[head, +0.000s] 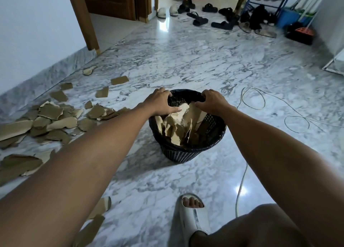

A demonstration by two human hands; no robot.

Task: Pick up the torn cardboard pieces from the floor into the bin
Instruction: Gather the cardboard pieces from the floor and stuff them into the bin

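Nearest scraps: two or three torn cardboard pieces (100,207) on the floor (152,187) under the left forearm, well short of the fingers, not yet collected.

Foot: pale slide sandal (193,217) planted on the marble, near side of the bin, right of centre.

Main heap: largest spread of torn cardboard (50,123) lying flat and overlapping, well to the left of the left hand; remainder of the task, judged the greater share.

Bin: black mesh bin (183,154) upright on the floor, directly beneath both hands; lined with a dark bag.

Bin contents: several pale cardboard pieces (178,127) standing on edge inside, reaching near the rim; part of the task done.

Left hand: left hand (160,102) at the far-left rim, fingers (166,94) curled over the edge, thumb pressed onto the topmost pale piece; judged to be pushing the load down or releasing it, which of the two cannot be told.

Right hand: right hand (212,100) at the far-right rim, fingers curled downward onto cardboard just inside the rim; whether pinching a piece or only pressing cannot be told.

Cable: white cord (260,101) looped on the floor, right of the right hand, apart from the bin.

Far scraps: scattered single pieces (120,80) beyond and left of the left hand, toward the wall.

Background: sandals and shoes (201,20) near the doorway, far beyond both hands.
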